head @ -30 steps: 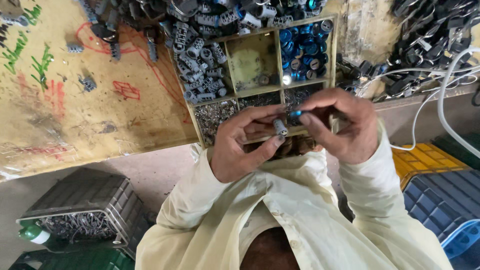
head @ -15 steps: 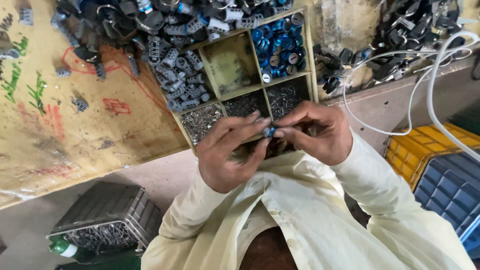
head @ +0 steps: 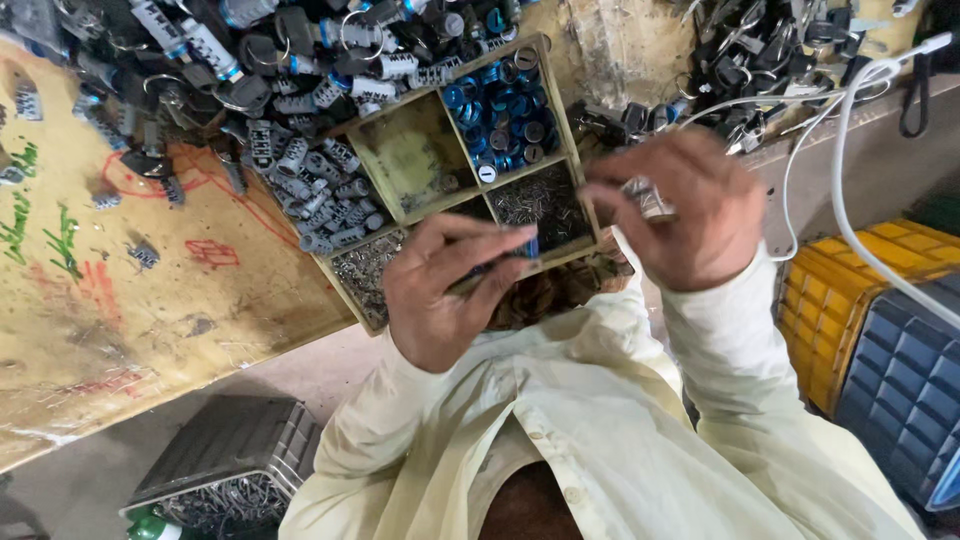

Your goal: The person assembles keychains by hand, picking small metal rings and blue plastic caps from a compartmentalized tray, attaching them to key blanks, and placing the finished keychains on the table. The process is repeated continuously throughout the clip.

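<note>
My left hand [head: 445,290] pinches a small blue round part [head: 531,246] between thumb and fingertips, just over the front edge of a wooden compartment tray [head: 565,100]. To its right my right hand [head: 690,205] grips a small silver metal cylinder [head: 648,198]. The two hands are apart. The tray's compartments hold blue caps [head: 500,105], small metal pins [head: 540,205], grey metal pieces [head: 362,268], and one section is nearly bare [head: 410,160].
Piles of dark lock bodies and silver cylinders [head: 300,160] lie on the worn yellow bench [head: 120,300]. More dark parts [head: 760,50] and white cables [head: 840,150] sit at right. A yellow crate [head: 860,290], a dark crate [head: 910,390] and a grey crate [head: 225,470] stand below.
My hands, joined together over a small part before, have separated. The right hand has moved right and up with the silver cylinder; the left keeps the blue part.
</note>
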